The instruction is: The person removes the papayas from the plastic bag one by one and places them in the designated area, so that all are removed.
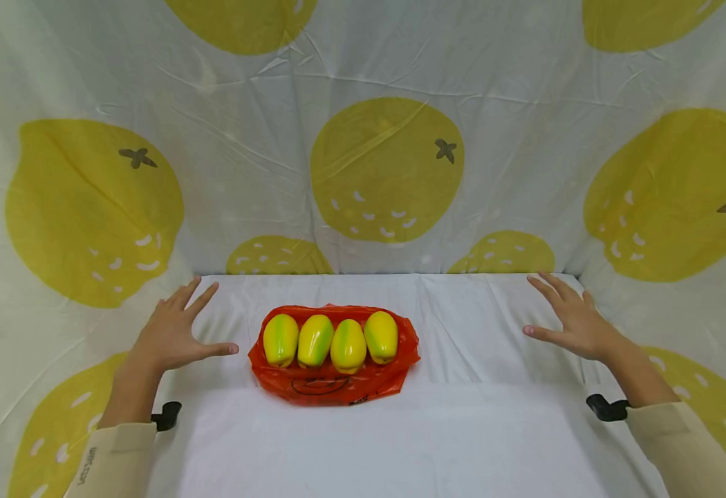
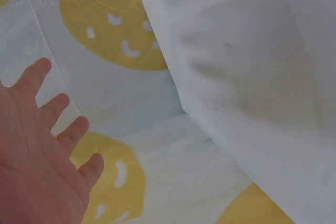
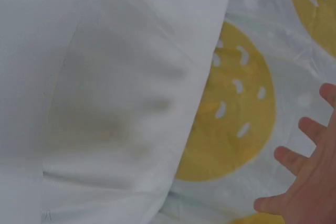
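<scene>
On the white table lies a red plastic bag, spread flat with dark markings on its front. Several glossy yellow-green fruits, mango-like in shape, sit in a row on it. To the left of the bag, my left hand hovers with fingers spread and touches nothing. Far to the bag's right, my right hand is also held up, its fingers apart and nothing in it. Both wrist views show the hands' spread fingers over cloth; neither the bag nor the fruits appear there.
A white cloth covers the table. Behind and at the sides hangs a white curtain printed with large yellow lemons. Each wrist wears a black camera mount, one at the left wrist and one at the right.
</scene>
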### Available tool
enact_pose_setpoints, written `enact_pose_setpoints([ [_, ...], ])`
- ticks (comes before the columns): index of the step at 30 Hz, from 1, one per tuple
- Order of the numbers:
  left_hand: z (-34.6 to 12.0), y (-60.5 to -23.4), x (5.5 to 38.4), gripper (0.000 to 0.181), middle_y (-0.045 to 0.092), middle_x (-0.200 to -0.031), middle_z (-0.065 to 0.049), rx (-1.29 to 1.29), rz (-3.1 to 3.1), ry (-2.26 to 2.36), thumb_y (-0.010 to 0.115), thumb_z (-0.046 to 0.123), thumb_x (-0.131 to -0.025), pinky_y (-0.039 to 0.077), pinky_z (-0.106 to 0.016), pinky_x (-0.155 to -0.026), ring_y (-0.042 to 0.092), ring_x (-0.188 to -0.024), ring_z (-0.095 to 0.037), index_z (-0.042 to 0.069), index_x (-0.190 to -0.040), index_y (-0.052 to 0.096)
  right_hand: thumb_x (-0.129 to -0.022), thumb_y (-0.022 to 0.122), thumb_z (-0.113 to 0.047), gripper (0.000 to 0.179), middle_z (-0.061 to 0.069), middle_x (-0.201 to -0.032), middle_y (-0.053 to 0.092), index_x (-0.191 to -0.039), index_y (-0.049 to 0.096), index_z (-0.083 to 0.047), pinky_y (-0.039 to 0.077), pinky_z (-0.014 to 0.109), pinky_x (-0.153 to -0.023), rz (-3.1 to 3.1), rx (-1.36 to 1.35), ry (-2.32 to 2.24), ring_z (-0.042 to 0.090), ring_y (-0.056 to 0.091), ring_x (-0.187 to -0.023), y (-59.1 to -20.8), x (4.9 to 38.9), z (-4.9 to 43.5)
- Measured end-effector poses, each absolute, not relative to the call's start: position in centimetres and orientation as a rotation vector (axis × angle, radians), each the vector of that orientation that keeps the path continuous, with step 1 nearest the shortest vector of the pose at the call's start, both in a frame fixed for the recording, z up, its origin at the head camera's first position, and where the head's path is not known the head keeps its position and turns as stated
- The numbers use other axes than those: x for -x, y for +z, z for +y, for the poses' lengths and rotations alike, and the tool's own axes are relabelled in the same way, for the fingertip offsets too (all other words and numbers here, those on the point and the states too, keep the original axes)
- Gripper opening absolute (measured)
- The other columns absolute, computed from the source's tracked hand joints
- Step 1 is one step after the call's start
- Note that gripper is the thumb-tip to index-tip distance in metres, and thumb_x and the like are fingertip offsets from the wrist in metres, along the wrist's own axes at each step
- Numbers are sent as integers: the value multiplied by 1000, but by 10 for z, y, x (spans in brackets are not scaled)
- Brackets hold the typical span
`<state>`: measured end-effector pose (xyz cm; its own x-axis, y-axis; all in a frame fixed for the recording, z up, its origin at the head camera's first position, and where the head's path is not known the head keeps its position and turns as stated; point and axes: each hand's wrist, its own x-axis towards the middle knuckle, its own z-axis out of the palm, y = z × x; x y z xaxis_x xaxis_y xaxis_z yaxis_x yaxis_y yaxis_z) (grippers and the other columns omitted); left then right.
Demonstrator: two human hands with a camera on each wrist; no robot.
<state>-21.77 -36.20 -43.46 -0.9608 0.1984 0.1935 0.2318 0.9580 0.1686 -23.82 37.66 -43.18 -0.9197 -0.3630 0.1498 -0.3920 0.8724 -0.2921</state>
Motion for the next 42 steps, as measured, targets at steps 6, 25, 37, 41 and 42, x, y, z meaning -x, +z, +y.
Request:
enact_pose_setpoints([
  [6,-359,-438,213,124,19,-171,-17,284,-2950,-343,76,81,-68,36,-77,-105,31,-143,-57,28,-166,21,-91,73,-49,96,19,-170,18,-166,18,-26,12,87,-109,-2919,-609,528,57,30,-145,-438,240,376],
  [25,-330,-469,216,123,23,-167,-21,259,-2992,-583,79,77,-68,38,-83,-98,30,-146,-52,35,-166,17,-95,69,-50,85,14,-168,24,-164,26,-22,31,77,-110,-2880,-546,769,46,30,-150,-458,249,334],
  [37,-314,-483,225,120,28,-167,-17,382,-2966,-724,82,72,-69,35,-79,-107,30,-149,-46,37,-165,19,-95,71,-47,82,10,-164,31,-161,30,-22,41,69,-109,-2825,-571,932,38,44,-140,-461,248,300],
  [41,-306,-485,227,119,29,-167,-16,420,-2966,-764,82,71,-69,33,-78,-109,31,-150,-45,36,-164,20,-95,72,-45,81,11,-162,34,-160,32,-19,43,65,-108,-2807,-607,976,38,47,-138,-463,247,287],
  [42,-304,-486,227,119,30,-167,-16,426,-2971,-764,82,72,-69,33,-78,-109,31,-150,-45,36,-164,20,-95,72,-45,81,10,-162,35,-160,32,-19,44,64,-108,-2805,-612,988,37,47,-137,-463,247,284],
])
